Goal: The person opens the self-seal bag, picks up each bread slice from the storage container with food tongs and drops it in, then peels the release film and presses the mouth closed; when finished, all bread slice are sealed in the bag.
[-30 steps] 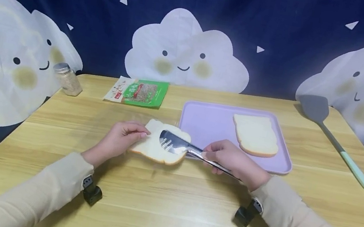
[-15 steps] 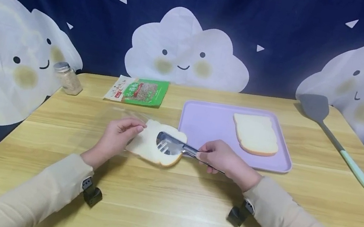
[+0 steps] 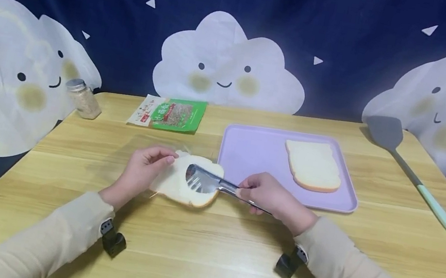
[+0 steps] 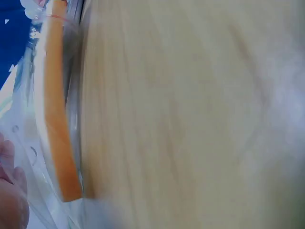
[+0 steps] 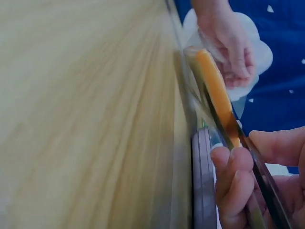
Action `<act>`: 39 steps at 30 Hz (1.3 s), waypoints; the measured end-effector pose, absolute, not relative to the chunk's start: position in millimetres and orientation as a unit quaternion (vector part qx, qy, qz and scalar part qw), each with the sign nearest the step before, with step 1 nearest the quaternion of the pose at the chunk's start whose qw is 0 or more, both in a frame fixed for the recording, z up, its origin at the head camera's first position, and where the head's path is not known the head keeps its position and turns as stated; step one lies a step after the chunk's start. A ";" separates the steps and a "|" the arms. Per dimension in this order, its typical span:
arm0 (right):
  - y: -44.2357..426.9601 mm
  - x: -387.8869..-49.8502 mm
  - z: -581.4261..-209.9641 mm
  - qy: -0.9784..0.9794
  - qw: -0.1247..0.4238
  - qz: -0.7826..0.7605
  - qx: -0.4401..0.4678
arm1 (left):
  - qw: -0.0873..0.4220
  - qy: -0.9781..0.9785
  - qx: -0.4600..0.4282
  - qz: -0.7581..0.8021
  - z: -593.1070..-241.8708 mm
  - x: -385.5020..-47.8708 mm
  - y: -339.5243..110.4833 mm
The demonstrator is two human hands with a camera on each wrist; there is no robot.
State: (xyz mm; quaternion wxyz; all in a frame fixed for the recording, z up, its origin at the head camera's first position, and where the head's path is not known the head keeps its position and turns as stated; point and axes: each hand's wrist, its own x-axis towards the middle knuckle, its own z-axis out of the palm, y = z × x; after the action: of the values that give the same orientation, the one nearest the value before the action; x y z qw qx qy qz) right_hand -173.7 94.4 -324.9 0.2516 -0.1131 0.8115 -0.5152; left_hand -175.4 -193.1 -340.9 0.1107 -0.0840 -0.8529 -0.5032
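Note:
In the head view my left hand (image 3: 141, 167) pinches the edge of a clear plastic bag (image 4: 35, 174), thumb against fingers. A bread slice (image 3: 180, 192) lies partly inside this bag; its brown crust (image 4: 58, 109) shows in the left wrist view. Metal tongs (image 3: 206, 181) clamp the slice, one slotted head on its upper face. My right hand (image 3: 268, 196) grips the tongs by their arms, thumb on one side and fingers on the other. The bag is see-through, so its far edges are hard to make out.
Behind the right hand is a lilac tray (image 3: 247, 150) bearing another bread slice (image 3: 313, 166). A spatula (image 3: 408, 170) lies at the right. Seasoning packets (image 3: 176, 114) lie at the back, and a capped jar (image 3: 84, 100) stands at the back left corner of the table.
The right hand, tongs and slice have moved left and slightly nearer, bringing the slice further into the bag. My left hand shifted a little to the left early on.

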 end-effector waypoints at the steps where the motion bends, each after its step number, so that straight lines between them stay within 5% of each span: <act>1: 93.9 -173.7 -324.5 0.809 0.254 -0.518 -0.114 | 0.110 -0.851 -0.085 -0.506 -341.1 -174.9 -192.5; 39: 71.0 -189.8 -326.6 0.820 0.254 -0.505 -0.093 | 0.088 -0.831 -0.115 -0.538 -342.7 -170.1 -185.4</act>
State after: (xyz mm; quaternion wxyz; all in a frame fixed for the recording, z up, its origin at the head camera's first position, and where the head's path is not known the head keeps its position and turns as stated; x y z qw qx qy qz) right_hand -189.8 71.0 -326.6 0.2540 -0.0926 0.8196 -0.5051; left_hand -170.1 -185.4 -342.7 0.0882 -0.1147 -0.8306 -0.5378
